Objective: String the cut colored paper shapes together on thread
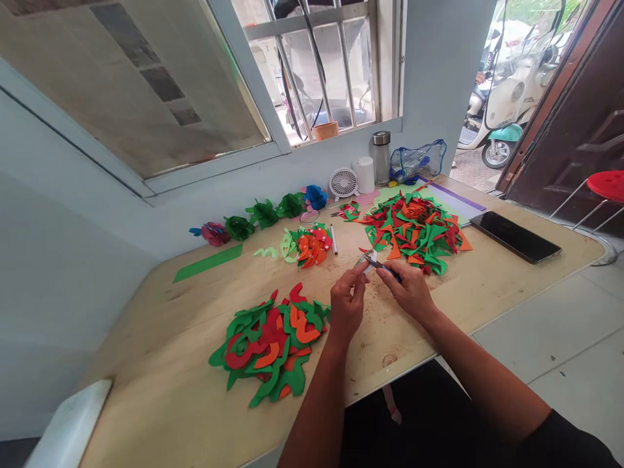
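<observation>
My right hand (409,289) is closed around small dark-handled scissors (383,265), their metal tips pointing toward my left hand. Between its fingertips my left hand (348,299) pinches a small pale piece (373,257), partly hidden by the fingers; its material is hard to make out. The scissors' tips meet or nearly meet this piece. To the left of my left hand lies a heap of curvy green, red and orange cut-outs (268,354). Just beyond my right hand spreads a pile of angular scraps (419,227) in the same colours.
Along the wall stand green paper flowers (263,213), a small white fan (343,183), a white cylinder (365,174) and a glass bottle (381,158). A marker (334,239) lies near a small group of cut-outs (312,247). A phone (515,236) rests at the right.
</observation>
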### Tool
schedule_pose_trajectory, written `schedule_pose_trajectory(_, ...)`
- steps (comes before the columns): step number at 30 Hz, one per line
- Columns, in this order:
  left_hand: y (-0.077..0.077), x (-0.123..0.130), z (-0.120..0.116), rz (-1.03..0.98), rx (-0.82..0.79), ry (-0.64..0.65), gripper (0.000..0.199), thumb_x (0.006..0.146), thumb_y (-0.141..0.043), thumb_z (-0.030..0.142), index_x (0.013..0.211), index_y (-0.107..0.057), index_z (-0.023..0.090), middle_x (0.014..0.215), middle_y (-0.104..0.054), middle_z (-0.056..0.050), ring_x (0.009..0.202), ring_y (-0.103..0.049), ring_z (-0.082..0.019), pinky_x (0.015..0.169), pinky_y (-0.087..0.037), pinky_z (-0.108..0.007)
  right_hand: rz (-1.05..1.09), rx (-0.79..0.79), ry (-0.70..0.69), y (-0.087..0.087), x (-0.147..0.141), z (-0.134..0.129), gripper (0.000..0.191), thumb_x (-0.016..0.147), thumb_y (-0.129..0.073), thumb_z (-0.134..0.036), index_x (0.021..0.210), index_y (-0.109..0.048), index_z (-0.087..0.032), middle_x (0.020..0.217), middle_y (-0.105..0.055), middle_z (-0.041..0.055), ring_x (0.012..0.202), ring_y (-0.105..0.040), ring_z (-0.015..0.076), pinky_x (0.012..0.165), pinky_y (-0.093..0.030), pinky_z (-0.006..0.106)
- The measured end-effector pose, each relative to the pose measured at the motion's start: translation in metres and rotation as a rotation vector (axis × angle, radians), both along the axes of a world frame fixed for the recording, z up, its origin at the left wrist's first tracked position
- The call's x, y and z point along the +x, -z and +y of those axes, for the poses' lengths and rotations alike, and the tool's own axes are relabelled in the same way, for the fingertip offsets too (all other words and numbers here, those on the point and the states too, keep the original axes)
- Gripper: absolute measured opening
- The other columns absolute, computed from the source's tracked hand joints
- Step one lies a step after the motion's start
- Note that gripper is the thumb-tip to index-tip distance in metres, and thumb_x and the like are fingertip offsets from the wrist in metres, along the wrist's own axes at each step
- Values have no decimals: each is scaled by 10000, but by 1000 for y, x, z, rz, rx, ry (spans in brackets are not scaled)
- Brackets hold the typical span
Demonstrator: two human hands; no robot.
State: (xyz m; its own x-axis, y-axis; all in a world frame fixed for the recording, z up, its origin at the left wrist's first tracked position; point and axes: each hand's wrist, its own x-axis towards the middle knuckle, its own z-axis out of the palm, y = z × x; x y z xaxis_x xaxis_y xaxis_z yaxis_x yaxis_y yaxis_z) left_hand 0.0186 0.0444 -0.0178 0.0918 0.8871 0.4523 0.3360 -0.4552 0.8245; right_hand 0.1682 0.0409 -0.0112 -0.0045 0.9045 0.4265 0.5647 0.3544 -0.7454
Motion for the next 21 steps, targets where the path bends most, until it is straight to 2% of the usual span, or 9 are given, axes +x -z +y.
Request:
schedule_pose_trajectory(9,0,-2,0,-35,7,-40,319,890,-464,258,1158,-634,217,815,-688,-45,707,-609,-131,643,-473,-233,-8,-3,41,1,-1,0,332,864,-457,-457,794,-624,-179,599,-544,-3,567,-471,129,538,-336,232)
schedule_pose_trajectory(16,0,-1,-1,-33,0,-34,318,886,-473,236,1158,-636,218,802,-688,-39,716,-611,-129,675,-477,-237,-4,-20,15,-1,-1,-1,314,865,-458,-446,811,-612,-177,627,-564,6,595,-494,138,559,-349,238)
schedule_pose_trajectory(21,-5,0,-2,-113,-32,-63,319,881,-483,259,1156,-637,212,837,-692,-40,719,-611,-123,683,-479,-234,-1,-15,5,-1,-1,-1,299,859,-470,-432,793,-619,-182,614,-566,4,585,-499,138,547,-352,235)
